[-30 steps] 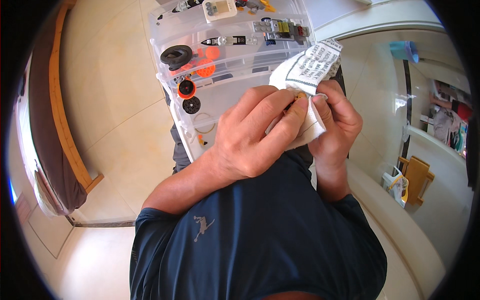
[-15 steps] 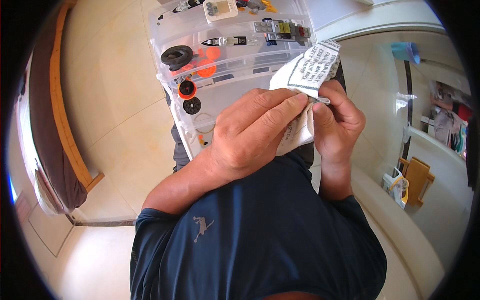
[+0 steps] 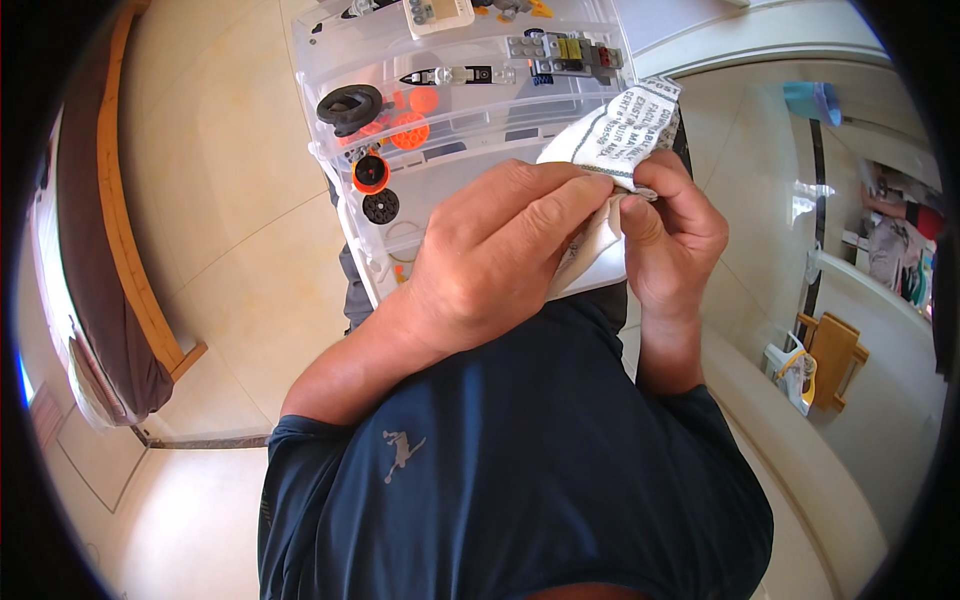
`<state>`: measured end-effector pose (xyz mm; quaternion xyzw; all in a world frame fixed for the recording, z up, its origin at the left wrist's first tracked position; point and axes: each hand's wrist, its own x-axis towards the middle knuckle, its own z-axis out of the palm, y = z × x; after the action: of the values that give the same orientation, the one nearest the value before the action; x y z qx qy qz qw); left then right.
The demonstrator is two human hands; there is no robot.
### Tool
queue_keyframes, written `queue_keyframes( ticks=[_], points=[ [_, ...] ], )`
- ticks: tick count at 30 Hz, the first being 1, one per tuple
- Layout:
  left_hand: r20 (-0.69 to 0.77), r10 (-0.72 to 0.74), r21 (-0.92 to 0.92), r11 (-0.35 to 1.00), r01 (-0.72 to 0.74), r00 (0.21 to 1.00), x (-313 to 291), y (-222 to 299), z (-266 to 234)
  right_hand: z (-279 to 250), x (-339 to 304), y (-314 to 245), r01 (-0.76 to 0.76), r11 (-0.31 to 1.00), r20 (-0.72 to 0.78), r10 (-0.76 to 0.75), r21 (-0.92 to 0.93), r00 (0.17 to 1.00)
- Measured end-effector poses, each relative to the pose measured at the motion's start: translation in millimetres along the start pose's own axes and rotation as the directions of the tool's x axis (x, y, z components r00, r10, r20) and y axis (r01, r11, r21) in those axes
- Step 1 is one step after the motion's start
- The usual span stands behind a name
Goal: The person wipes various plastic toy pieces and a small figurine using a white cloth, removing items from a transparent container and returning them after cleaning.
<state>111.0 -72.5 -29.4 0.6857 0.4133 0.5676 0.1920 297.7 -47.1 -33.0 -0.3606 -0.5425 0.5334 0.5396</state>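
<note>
Both my hands are raised over the right side of a clear plastic case, working on a crumpled white wrapper (image 3: 625,125) with dark print and a patterned edge. My left hand (image 3: 500,240) has its fingertips closed on the wrapper's middle fold. Close beside it, my right hand (image 3: 680,235) pinches the same fold between thumb and forefinger. The wrapper's upper part sticks up beyond my fingers, and a lower flap (image 3: 590,255) hangs between my hands. Whether anything is inside the wrapper is hidden.
Under my hands lies the compartmented clear case (image 3: 330,180). It holds a black ring-shaped tire (image 3: 349,110), orange discs (image 3: 410,130), an orange-and-black wheel (image 3: 371,173), a black wheel (image 3: 381,207) and grey toy bricks (image 3: 560,52). A wooden frame (image 3: 140,220) stands left; a wooden stool (image 3: 834,360) is right.
The wrapper's fold has been worked a little, and its printed top has creased and tipped slightly. Both hands keep hold, with the right thumb shifted slightly left.
</note>
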Motion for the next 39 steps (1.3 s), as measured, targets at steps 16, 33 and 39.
queue_keyframes(
  ticks=[16,33,39],
  points=[
    [-0.007,0.039,-0.001,0.999,-0.039,0.999,5.2,4.5,-4.8,9.9,-14.2,11.2,-0.083,0.868,-0.12,0.162,0.49,0.979],
    [-0.009,-0.298,-0.196,0.937,0.291,0.954,0.4,21.7,-7.0,7.1,-11.6,7.3,0.029,0.994,-0.098,-0.019,0.103,0.995],
    [0.054,-0.383,-0.31,0.871,0.38,0.922,-0.8,15.4,-6.6,0.8,-8.7,12.1,0.099,0.995,-0.111,-0.099,-0.001,0.989]
  ],
)
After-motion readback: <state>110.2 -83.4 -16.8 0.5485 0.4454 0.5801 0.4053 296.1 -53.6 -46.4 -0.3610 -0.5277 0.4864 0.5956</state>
